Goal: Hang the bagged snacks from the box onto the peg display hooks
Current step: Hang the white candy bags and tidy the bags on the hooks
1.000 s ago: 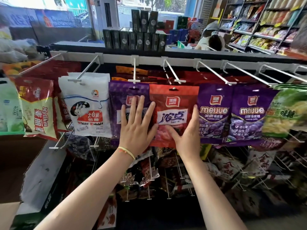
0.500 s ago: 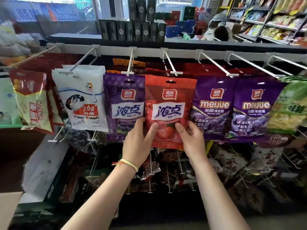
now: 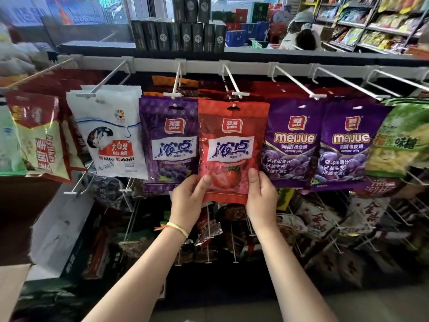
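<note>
Forearms come up from the bottom edge, both hands on one bag. Left hand (image 3: 186,197) pinches the lower left corner of the red strawberry bag (image 3: 231,149), thumb on the front, fingers behind it; yellow band (image 3: 177,228) on that wrist. Right hand (image 3: 261,198) pinches the lower right corner the same way, thumb on the front. Neither hand is loose; both are closed on the bag's bottom seam.

Bag hangs upright straight above the hands, its hang hole on the white peg hook (image 3: 233,89), front of the stack on that hook.

Just left of the left hand, touching the red bag's edge: purple grape bag (image 3: 168,145) on its own hook. Further left: white rabbit candy bag (image 3: 111,135), then a red and cream bag (image 3: 37,138).

Just right of the right hand: two purple Meijue jelly bags (image 3: 291,145), side by side, then a green bag (image 3: 399,140).

Below the hands: lower rows of hooks with dark packets, blurred. Low at left: cardboard box flap (image 3: 11,289).

Beyond the hooks: top shelf with a row of black cartons (image 3: 178,36). Far right: store shelving (image 3: 376,22) with goods.
</note>
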Tool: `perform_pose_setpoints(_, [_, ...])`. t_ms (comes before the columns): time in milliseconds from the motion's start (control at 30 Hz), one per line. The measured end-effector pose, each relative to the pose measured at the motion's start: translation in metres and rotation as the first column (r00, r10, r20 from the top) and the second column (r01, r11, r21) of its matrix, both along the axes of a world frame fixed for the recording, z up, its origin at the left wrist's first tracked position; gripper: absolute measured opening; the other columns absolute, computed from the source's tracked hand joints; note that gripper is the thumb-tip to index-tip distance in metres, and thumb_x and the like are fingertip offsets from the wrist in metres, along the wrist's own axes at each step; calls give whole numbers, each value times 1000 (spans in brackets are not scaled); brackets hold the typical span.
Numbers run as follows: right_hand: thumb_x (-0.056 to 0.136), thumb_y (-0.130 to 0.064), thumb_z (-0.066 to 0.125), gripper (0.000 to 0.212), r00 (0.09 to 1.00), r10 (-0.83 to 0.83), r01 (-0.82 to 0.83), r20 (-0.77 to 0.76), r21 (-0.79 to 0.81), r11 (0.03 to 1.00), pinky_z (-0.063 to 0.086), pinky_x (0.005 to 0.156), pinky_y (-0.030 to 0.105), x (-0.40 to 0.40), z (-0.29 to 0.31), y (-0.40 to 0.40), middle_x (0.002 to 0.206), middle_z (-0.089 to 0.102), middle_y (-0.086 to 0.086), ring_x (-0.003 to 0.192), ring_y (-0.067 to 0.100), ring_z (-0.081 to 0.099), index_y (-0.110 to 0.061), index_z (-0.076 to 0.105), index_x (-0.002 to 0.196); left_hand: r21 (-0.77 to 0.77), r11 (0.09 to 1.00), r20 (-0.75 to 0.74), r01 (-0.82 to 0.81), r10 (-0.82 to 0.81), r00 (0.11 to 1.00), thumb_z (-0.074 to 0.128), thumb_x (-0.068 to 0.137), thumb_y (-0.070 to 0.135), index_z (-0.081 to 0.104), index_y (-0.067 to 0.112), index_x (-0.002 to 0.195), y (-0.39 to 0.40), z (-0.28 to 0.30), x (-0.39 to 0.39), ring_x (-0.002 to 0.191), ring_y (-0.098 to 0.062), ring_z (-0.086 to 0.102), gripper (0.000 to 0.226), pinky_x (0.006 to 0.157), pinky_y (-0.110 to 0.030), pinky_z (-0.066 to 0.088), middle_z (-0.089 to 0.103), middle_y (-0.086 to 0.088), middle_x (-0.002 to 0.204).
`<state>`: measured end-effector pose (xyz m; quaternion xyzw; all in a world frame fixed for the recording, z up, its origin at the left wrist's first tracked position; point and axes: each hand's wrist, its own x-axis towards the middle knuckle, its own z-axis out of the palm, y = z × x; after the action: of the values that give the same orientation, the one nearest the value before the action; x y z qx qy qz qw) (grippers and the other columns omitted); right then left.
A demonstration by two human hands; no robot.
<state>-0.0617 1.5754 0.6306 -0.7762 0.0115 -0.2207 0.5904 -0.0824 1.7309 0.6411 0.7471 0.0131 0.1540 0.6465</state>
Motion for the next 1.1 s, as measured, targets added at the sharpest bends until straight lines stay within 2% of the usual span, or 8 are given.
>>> perform_pose_setpoints(200, [97, -49, 42, 37, 1000, 2, -2, -12, 38, 999, 48, 69, 24, -3, 4, 6, 80, 68, -2, 72, 3, 61, -21, 63, 85, -164, 986, -53, 29, -38, 998, 62, 86, 67, 59, 24, 70, 11, -23, 3, 60, -41, 52, 45, 68, -71, 54, 51, -10, 62])
perform_pose_setpoints(333, [100, -41, 46, 26, 1000, -5, 7, -26, 87, 996, 45, 70, 10, -3, 2, 7, 84, 68, -11, 75, -8, 60, -28, 64, 87, -286, 958, -111, 13, -47, 993, 64, 91, 58, 65, 15, 79, 9, -18, 2, 66, -48, 62, 44, 65, -56, 59, 60, -24, 72])
perform_pose_setpoints(433, [99, -46, 43, 34, 999, -50, 50, 3, 14, 999, 44, 65, 21, -3, -1, 6, 73, 62, -8, 66, -2, 56, -25, 62, 80, 68, 997, -75, -38, 43, 996, 46, 106, 37, 56, 15, 74, 7, -16, -1, 47, -23, 54, 40, 47, -28, 42, 61, -2, 56])
perform_pose_setpoints(500, [102, -41, 47, 39, 980, -166, 184, 114, -172, 968, 45, 60, 32, -1, -4, 3, 74, 63, -1, 66, 10, 58, -13, 66, 83, 562, 796, 115, -224, 193, 974, 50, 106, 34, 50, 16, 64, 11, -11, -3, 41, -25, 51, 45, 42, -25, 28, 50, 4, 47])
perform_pose_setpoints(600, [97, -21, 63, 19, 878, -308, 444, 367, -382, 811, 53, 62, 35, 2, 3, -5, 95, 61, 8, 79, 22, 60, -5, 70, 104, 750, 507, 358, -426, 231, 905, 68, 85, 35, 45, 18, 54, 18, -3, 2, 34, -24, 44, 43, 41, -19, 22, 45, 1, 43])
perform_pose_setpoints(800, [94, -1, 56, 41, 827, -118, 427, 550, -476, 768, 45, 106, 42, 9, 50, 0, 133, 55, 17, 127, 30, 51, -3, 55, 134, 620, 518, 668, -589, 45, 743, 62, 91, 25, 69, 10, 105, -2, 42, 21, 107, -30, 61, 22, 90, -44, 53, 65, -12, 114])
perform_pose_setpoints(900, [94, 3, 46, 39, 820, 6, 331, 572, -483, 811, 40, 113, 43, 31, 85, 2, 137, 55, 16, 133, 30, 49, 0, 57, 132, 747, 414, 600, -520, -83, 796, 52, 96, 41, 51, 12, 144, -17, 60, 37, 148, -34, 33, 57, 121, -49, 25, 41, -16, 156])
perform_pose_setpoints(1100, [98, -9, 41, 37, 954, 101, 111, 281, -648, 753, 41, 110, 36, 93, 154, -8, 127, 66, 12, 124, 27, 56, -3, 66, 125, 839, 238, 523, -490, -105, 846, 38, 100, 58, 27, 15, 159, -32, 65, 62, 156, -33, 6, 74, 125, -54, 9, 12, -15, 168])
